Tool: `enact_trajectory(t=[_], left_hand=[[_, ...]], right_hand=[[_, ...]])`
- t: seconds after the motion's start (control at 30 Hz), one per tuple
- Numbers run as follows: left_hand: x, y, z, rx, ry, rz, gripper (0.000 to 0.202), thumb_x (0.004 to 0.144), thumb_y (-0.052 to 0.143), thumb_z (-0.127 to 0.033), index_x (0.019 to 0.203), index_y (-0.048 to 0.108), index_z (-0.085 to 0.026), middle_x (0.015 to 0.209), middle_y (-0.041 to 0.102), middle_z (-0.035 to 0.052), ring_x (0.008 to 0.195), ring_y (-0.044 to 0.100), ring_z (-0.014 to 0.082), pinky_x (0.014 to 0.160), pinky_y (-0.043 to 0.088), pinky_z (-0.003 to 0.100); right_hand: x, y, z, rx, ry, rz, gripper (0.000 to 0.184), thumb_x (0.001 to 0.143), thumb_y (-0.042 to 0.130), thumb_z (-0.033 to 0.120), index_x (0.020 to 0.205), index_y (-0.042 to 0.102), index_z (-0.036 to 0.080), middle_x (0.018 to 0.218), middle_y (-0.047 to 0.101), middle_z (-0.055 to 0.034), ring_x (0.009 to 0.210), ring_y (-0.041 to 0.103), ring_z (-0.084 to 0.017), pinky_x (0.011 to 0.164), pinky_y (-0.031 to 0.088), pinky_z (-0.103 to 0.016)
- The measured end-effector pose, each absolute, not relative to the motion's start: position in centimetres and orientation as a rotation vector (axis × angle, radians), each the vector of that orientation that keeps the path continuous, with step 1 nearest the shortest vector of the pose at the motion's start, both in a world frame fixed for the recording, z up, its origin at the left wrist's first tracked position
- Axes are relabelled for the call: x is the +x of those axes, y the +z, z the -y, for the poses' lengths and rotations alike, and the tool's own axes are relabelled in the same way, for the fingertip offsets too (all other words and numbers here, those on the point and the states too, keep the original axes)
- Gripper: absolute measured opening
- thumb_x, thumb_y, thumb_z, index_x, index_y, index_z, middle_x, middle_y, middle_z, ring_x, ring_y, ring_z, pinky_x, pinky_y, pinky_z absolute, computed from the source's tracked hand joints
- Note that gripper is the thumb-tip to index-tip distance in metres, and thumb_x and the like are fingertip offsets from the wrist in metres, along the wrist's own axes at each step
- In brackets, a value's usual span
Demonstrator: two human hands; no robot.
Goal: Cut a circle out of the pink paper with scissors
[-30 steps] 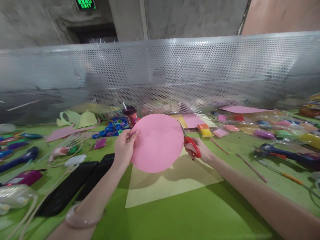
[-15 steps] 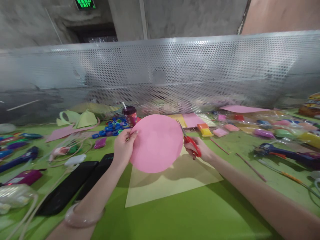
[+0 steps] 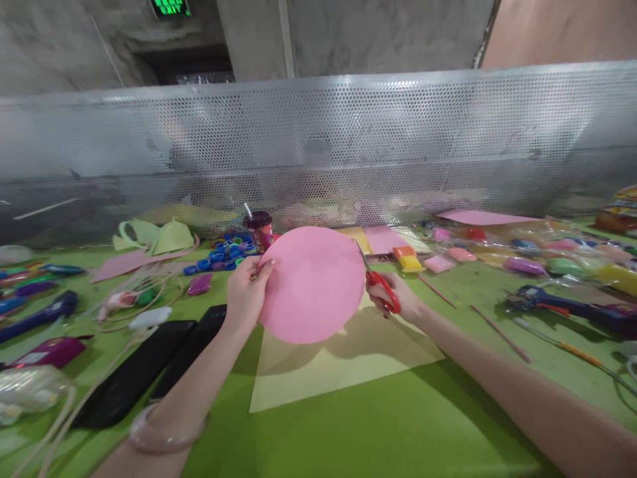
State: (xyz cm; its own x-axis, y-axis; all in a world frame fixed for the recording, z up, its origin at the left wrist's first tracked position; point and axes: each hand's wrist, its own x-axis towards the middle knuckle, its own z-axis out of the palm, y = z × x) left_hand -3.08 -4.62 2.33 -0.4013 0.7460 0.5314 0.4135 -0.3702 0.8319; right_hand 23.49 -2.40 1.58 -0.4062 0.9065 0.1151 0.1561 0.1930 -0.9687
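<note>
A round piece of pink paper [image 3: 312, 285] is held up above the table, its left edge pinched by my left hand [image 3: 249, 285] between thumb and fingers. My right hand [image 3: 393, 295] is closed around the red handles of a pair of scissors [image 3: 382, 289]. The blades point up and away, alongside the paper's right edge; whether they touch it I cannot tell. Beneath the circle a pale yellow sheet [image 3: 318, 378] lies on the green table [image 3: 348, 438], partly covered from view by the paper and shaded by it.
Two black slabs [image 3: 134, 372] and cables lie left of my left arm. Behind the circle stand a dark cup with a straw [image 3: 259, 231] and several blue rings [image 3: 229, 252]. Coloured clay packets [image 3: 527, 265] and a glue gun [image 3: 567, 305] lie right. A perforated metal panel [image 3: 318, 146] closes off the back.
The pink circle has shifted up very slightly. Both hands and the scissors stay almost where they were.
</note>
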Motion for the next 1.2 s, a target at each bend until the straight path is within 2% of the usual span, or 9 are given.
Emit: enact_trajectory(t=[1.2], left_hand=[[-3.19, 2.33, 4.61, 1.515, 1.867, -1.587, 0.020, 0.072, 0.057, -0.038, 0.077, 0.059, -0.020, 0.071, 0.061, -0.0005, 0.066, 0.055, 0.0153, 0.059, 0.039, 0.023]], right_hand=[[23.33, 1.90, 2.55, -1.085, 1.237, 1.704, 0.017, 0.068, 0.049, 0.021, 0.055, 0.038, 0.019, 0.033, 0.038, 0.0088, 0.025, 0.034, -0.005, 0.025, 0.027, -0.016]])
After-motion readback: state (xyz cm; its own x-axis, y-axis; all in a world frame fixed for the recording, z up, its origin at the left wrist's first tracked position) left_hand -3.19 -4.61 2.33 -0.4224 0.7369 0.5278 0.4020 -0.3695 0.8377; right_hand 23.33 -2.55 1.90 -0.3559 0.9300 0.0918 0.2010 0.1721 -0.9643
